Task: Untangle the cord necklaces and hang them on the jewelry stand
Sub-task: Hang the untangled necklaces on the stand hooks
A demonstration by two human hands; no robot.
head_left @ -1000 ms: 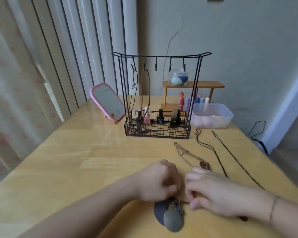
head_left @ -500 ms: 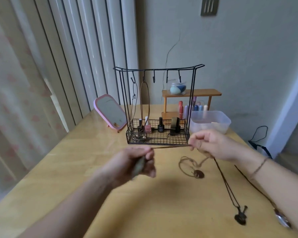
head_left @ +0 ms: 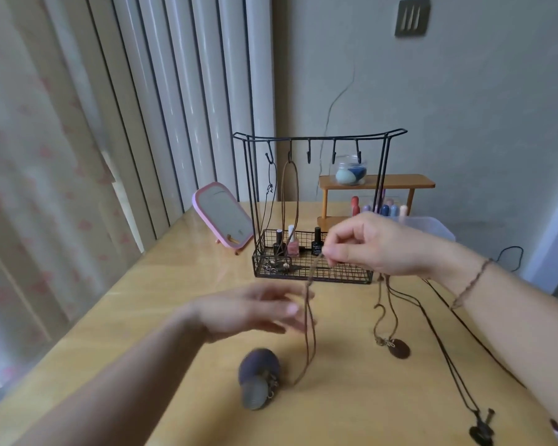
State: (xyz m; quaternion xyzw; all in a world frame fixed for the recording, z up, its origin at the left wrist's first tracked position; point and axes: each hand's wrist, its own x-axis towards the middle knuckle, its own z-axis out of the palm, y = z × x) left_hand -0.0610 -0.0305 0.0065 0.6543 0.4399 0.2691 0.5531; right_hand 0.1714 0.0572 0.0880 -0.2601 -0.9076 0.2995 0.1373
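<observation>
Since 0.5 s ago the brown cord necklace [head_left: 310, 320] has been let go by the left hand [head_left: 255, 312], whose grip is now released with fingers spread just beside the hanging strands, while the right hand [head_left: 371, 244] has been raised and its grip is pinched on the top of the cord in front of the jewelry stand [head_left: 316, 204]. The grey pendant [head_left: 258, 379] is seen blurred just above the worktop [head_left: 142, 317], and 2 other necklaces lie to the right. The loop would best be spread by both hands and the swing steadied before it is carried to 1 of the 3 free hooks.
</observation>
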